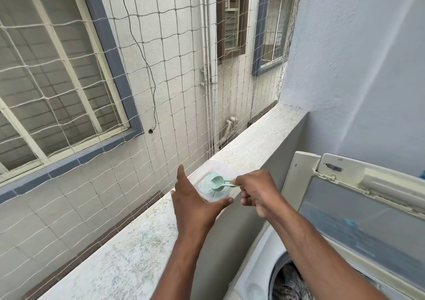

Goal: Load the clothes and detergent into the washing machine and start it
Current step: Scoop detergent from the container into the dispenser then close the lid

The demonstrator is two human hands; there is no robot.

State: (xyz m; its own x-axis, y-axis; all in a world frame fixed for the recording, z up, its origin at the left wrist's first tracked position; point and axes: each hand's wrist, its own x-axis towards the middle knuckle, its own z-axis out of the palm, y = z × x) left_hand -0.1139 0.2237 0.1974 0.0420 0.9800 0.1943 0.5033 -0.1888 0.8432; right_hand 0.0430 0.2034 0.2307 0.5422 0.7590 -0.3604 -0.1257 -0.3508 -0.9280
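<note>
Clear detergent tub point(208, 199) is steadied on the ledge point(253, 136) by the left hand point(195, 204), fingers straight, thumb along its near rim. A green scoop point(218, 181) handle is pinched in the right hand point(258, 192) grip, bowl over blue powder point(207, 180). Clothes point(291, 283) are seen inside the open washing machine point(257, 267).

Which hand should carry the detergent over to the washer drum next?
Right. The right hand already pinches the scoop in the detergent tub and is nearer the washing machine. The left hand steadies the tub on the ledge.
</note>
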